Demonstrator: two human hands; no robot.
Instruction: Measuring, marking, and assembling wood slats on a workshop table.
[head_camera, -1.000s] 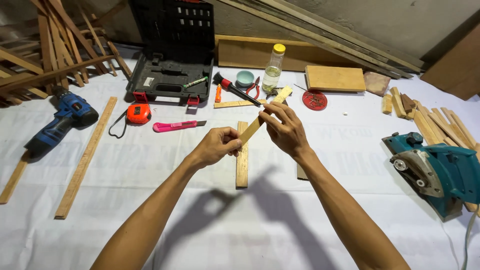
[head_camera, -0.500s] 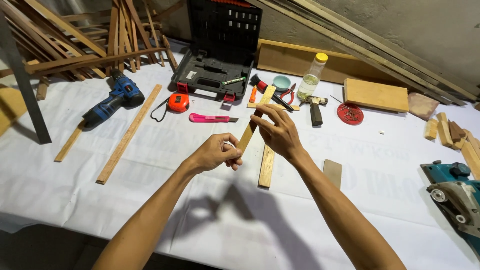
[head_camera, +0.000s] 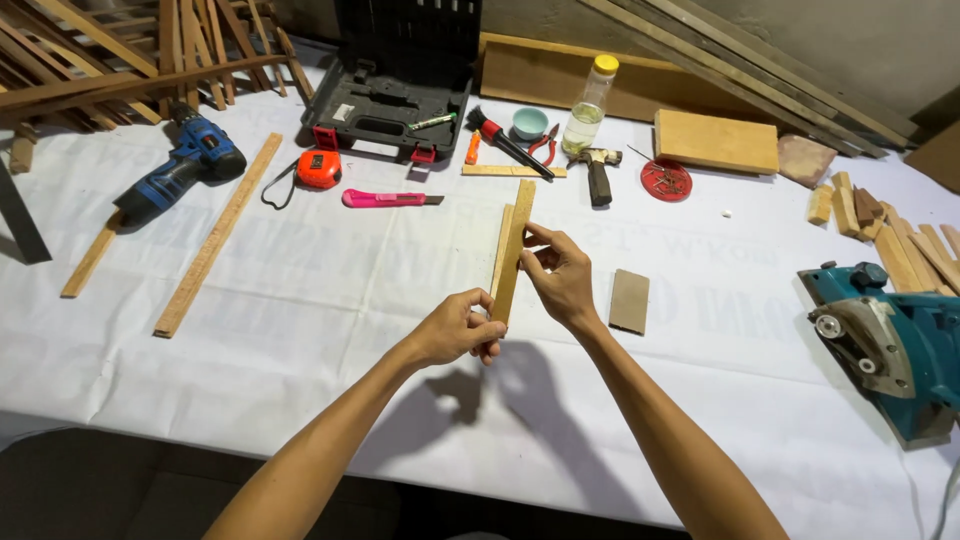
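White-covered tabletop, centre: left hand pinches the near end of a wooden strip, right hand pinches its middle, held raised and unjoined; second strip lies just behind.

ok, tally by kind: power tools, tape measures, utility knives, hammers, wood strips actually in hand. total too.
Power tools: 2 (blue drill, teal power tool)
Tape measures: 1 (orange tape measure)
Utility knives: 1 (pink utility knife)
Hammers: 1 (hammer)
Wood strips in hand: 1 (wood strip, gripped by left hand and right hand)
Total: 6
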